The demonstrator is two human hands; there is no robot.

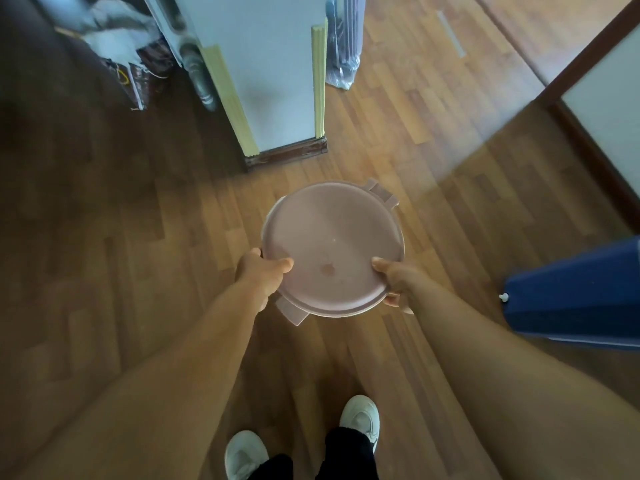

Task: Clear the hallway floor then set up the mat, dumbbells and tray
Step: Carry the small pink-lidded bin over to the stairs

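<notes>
I am holding a round dusty-pink plastic tray point(332, 244) out in front of me with both hands, up in the air above the brown wooden parquet floor point(450, 133), its broad flat face turned up towards me. My left hand point(258, 275) grasps the near left rim, with the thumb point(284, 263) laid on top of the tray and the other fingers curled under the edge. My right hand point(394, 278) grips the near right rim the same way, thumb point(379, 263) on top and fingers wrapped beneath. The tray has two small square tabs on its rim, one at the far right point(382, 194) and one at the near left point(292, 311) just beside my left wrist. Below the tray I see my two white shoes point(244, 455) and black trouser legs point(349, 448) on the floor. Ahead of the tray stands a white wall corner point(273, 64) with pale yellow foam strips point(318, 81) along its edges and a dark skirting at its base. A clear plastic-wrapped bundle point(343, 46) leans just beyond it, and a heap of bags point(138, 71) lies in the dim space to its left. To my right lies a dark blue object point(575, 292) with a small white cap point(504, 297) at its end, well apart from the tray; I cannot tell what it is. A dark brown door frame point(585, 64) runs along the far right.
</notes>
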